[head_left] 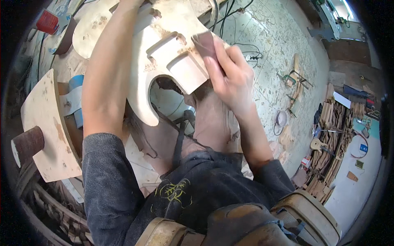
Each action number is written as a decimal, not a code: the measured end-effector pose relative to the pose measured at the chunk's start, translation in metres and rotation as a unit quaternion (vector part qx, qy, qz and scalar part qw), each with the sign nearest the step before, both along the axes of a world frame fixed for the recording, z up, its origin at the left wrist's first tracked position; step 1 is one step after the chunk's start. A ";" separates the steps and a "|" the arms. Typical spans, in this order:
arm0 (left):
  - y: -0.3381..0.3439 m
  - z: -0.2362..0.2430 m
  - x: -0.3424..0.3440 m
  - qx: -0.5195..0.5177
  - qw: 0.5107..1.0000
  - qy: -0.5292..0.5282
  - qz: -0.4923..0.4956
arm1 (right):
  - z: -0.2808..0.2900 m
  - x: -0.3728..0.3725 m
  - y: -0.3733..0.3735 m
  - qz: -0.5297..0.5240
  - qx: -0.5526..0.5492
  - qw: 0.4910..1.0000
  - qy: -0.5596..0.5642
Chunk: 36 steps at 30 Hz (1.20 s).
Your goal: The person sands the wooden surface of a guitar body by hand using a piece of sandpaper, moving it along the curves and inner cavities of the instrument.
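A pale wooden electric guitar body (141, 88) with routed cavities and a curved horn lies in front of me, above my legs. My right hand (232, 74) is closed round a folded piece of brown sandpaper (205, 46) and presses it to the body's right edge, beside the square cavity. My left forearm (107, 69) reaches up across the body's left side. The left hand itself lies past the top edge of the picture.
Another pale body-shaped board (91, 30) lies behind on the left, near a red can (47, 21). A curved wooden piece (43, 119) with a brown cylinder (28, 145) stands lower left. Cables (246, 44), clamps (293, 78) and stacked wood strips (326, 164) are at right.
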<state>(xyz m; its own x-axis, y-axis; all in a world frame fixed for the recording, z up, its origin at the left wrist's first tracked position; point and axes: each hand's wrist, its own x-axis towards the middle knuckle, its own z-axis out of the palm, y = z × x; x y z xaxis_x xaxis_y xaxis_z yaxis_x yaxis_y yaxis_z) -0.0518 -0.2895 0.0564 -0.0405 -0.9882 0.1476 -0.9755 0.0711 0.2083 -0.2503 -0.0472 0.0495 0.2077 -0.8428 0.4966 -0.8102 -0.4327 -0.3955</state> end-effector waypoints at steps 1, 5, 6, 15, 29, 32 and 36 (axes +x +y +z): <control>0.000 0.006 0.003 0.018 1.000 0.004 -0.025 | -0.005 -0.001 0.005 -0.001 -0.002 1.000 -0.002; 0.003 0.010 0.001 0.061 0.997 -0.036 0.005 | -0.021 -0.017 0.035 0.009 0.007 1.000 0.003; 0.000 0.006 0.006 0.044 0.999 -0.027 0.014 | -0.023 -0.016 0.025 0.009 -0.007 1.000 -0.003; -0.004 -0.005 -0.003 0.002 0.998 0.038 0.044 | -0.026 -0.030 0.079 -0.131 0.025 0.991 -0.016; 0.001 -0.007 -0.003 -0.014 0.997 0.051 0.049 | -0.009 0.006 0.030 -0.159 -0.029 0.986 -0.029; 0.004 -0.006 -0.004 -0.094 0.994 0.053 0.037 | -0.023 0.010 0.037 -0.149 -0.034 0.986 -0.061; 0.002 0.006 0.004 0.001 0.999 0.013 0.037 | -0.019 0.006 0.034 -0.153 -0.019 0.985 -0.072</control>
